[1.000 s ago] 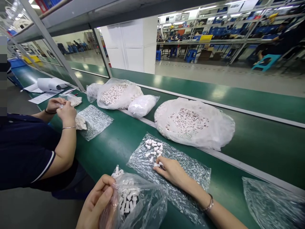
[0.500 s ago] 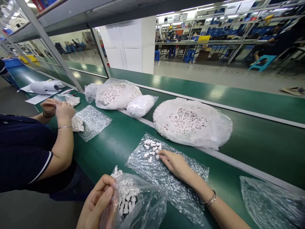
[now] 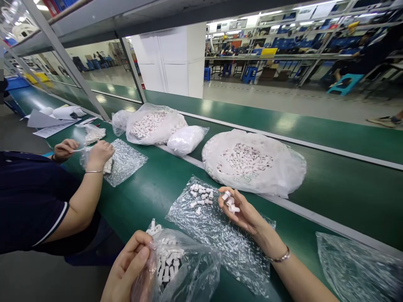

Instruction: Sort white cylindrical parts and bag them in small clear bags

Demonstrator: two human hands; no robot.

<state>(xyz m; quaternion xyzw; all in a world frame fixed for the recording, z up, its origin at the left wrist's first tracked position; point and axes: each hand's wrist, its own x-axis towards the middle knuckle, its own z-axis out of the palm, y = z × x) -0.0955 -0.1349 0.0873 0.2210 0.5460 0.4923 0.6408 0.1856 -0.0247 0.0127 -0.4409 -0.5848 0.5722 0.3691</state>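
At the lower middle, my left hand (image 3: 134, 264) pinches the edge of a clear plastic bag (image 3: 198, 268). Inside it lie many small white plastic fittings (image 3: 168, 262), and a few more show at its far side. My right hand (image 3: 244, 209), palm turned up, cradles several white plastic fittings (image 3: 231, 202) in its curled fingers. It is over a flat clear plastic sheet (image 3: 217, 235). On that sheet, left of the hand, sits a loose group of white fittings (image 3: 200, 197).
Behind the sheet rests a big open bag (image 3: 283, 167) full of fittings; another open bag (image 3: 176, 121) and a small closed bag (image 3: 188, 139) lie further left. A co-worker's hands (image 3: 100, 153) handle fittings at left. Another plastic sheet (image 3: 359, 268) lies at right.
My right hand has lifted from the group on the sheet, moved slightly right and turned palm up with several fittings in it. My left hand has stayed put.
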